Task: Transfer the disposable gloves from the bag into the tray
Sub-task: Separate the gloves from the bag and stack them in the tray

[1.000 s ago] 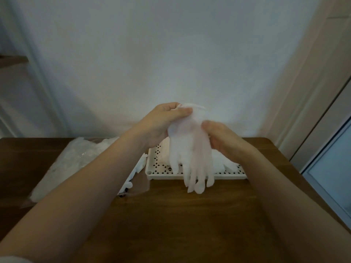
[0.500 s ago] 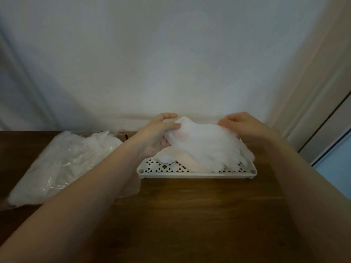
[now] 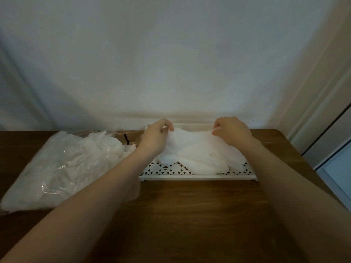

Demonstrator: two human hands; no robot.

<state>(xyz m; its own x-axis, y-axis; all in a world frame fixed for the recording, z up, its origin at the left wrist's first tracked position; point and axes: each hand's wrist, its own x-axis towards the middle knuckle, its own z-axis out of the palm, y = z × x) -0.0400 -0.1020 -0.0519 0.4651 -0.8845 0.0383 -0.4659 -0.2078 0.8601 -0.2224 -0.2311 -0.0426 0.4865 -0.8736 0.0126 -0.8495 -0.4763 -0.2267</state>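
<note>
left hand: fingers pinched on glove's left edge
right hand: fingers pinched on its right edge
glove: spread over gloves in the white perforated tray — touching
bag: left of tray, on wooden table

Left hand and right hand extended forward, level, fingers curled in pinches, bare forearms outstretched

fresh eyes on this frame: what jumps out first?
Both hands, left hand and right hand, pinch a white disposable glove and spread it over the perforated white tray at the table's far middle. Left of the tray lies the clear plastic bag, bulging with more gloves.
</note>
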